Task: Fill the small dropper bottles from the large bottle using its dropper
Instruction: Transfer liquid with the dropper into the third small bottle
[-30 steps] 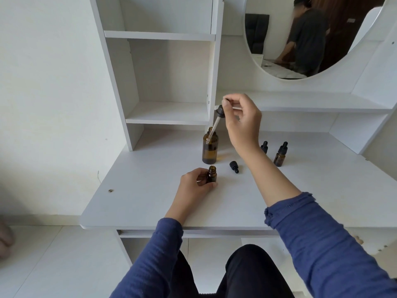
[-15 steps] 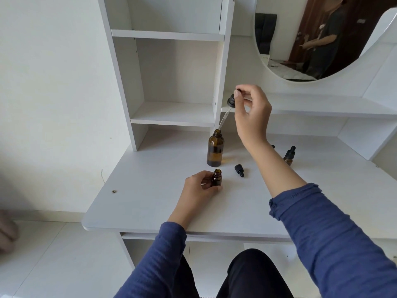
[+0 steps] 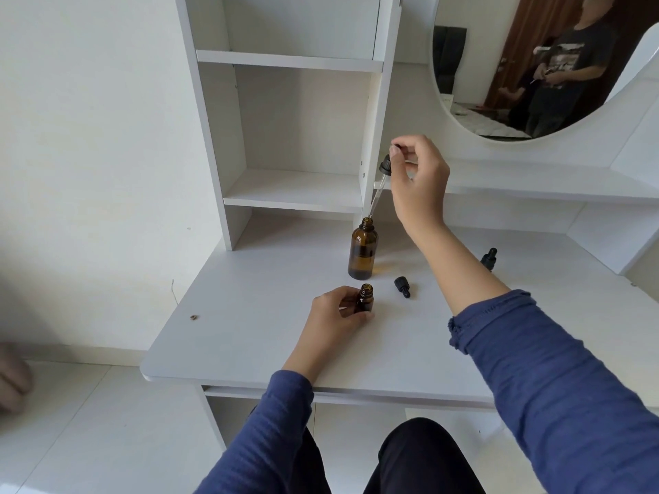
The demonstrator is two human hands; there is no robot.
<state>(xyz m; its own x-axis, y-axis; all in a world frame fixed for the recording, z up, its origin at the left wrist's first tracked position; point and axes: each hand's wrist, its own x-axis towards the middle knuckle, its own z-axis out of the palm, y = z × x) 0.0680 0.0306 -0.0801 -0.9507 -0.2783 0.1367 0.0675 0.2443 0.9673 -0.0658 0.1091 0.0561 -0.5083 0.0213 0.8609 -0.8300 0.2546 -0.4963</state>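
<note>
The large amber bottle (image 3: 363,253) stands open on the white desk (image 3: 249,333). My right hand (image 3: 419,183) pinches the black bulb of its dropper (image 3: 379,187), held tilted above the bottle with the glass tip just at the mouth. Nearer to me, my left hand (image 3: 335,315) grips a small open amber bottle (image 3: 364,299) upright on the desk. A small black dropper cap (image 3: 402,287) lies loose to the right of it. Another small capped bottle (image 3: 488,259) shows behind my right forearm.
White shelves (image 3: 296,194) rise right behind the large bottle, and a round mirror (image 3: 517,65) above shows another person. A small dark speck (image 3: 194,317) lies near the desk's left edge. A blurred hand (image 3: 10,379) is at the far left.
My right hand has lifted the dropper up out of the large bottle until only the tip is at the mouth. The left hand has kept hold of the small bottle.
</note>
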